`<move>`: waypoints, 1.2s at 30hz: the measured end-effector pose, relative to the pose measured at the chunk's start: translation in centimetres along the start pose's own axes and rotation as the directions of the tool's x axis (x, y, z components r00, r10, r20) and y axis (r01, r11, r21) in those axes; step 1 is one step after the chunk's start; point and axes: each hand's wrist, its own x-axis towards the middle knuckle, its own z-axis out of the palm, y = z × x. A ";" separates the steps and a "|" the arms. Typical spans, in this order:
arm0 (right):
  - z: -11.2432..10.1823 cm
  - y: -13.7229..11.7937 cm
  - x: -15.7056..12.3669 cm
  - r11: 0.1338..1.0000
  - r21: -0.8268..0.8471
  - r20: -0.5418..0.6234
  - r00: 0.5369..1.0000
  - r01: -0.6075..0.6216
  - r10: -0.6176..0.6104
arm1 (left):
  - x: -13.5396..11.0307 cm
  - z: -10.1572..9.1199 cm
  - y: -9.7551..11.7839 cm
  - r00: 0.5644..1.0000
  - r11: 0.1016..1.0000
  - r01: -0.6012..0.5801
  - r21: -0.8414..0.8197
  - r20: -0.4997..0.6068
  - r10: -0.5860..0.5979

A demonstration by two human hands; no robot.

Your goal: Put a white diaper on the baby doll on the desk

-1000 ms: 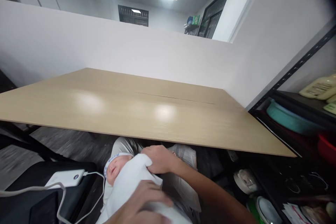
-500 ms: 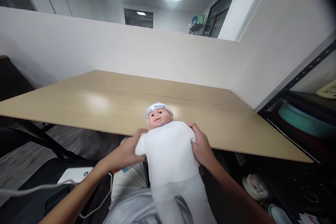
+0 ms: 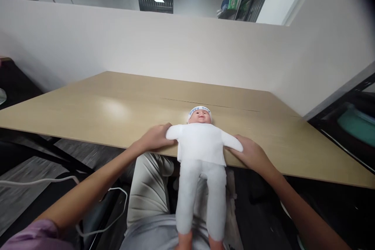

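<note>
A baby doll (image 3: 201, 144) in a white outfit and a white cap with blue lettering lies face up, its head and upper body over the table edge. Its legs hang toward my lap, and the pinkish feet show at the bottom. My left hand (image 3: 156, 137) is closed around the end of the doll's arm on the left, resting on the tabletop. On the other side, my right hand (image 3: 251, 153) grips the doll's outstretched right-hand sleeve from beneath; some of its fingers are hidden behind the sleeve.
The wooden table (image 3: 131, 105) reaches back to a low white partition wall (image 3: 181, 47). At right stands a dark shelf with a teal basin (image 3: 359, 125). A white cable (image 3: 117, 218) loops over a black seat at lower left. My knee (image 3: 149, 187) is below the table edge.
The doll has moved forward onto the table edge and slightly right, and sits straighter. Its arms are now spread outward, with my hands farther apart, shifted from near its shoulders toward the sleeve ends.
</note>
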 end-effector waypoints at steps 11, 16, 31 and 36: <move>5.6 4.3 9.9 1.000 0.016 -0.117 0.993 -0.007 0.009 | 10.0 1.0 -7.6 0.993 0.983 -0.048 0.175 -0.099 0.066; 6.3 5.6 15.3 0.997 0.036 -0.121 0.991 0.064 -0.059 | 15.0 0.4 -10.2 0.991 0.989 -0.035 0.145 -0.124 0.053; 9.2 10.5 28.3 0.992 -0.056 -0.318 0.939 0.116 -0.128 | 24.7 1.7 -16.5 0.884 0.992 0.060 0.114 -0.468 0.000; 10.1 11.2 28.2 0.989 -0.119 -0.356 0.925 0.091 -0.129 | 24.9 1.9 -17.6 0.855 0.984 0.154 0.093 -0.511 -0.086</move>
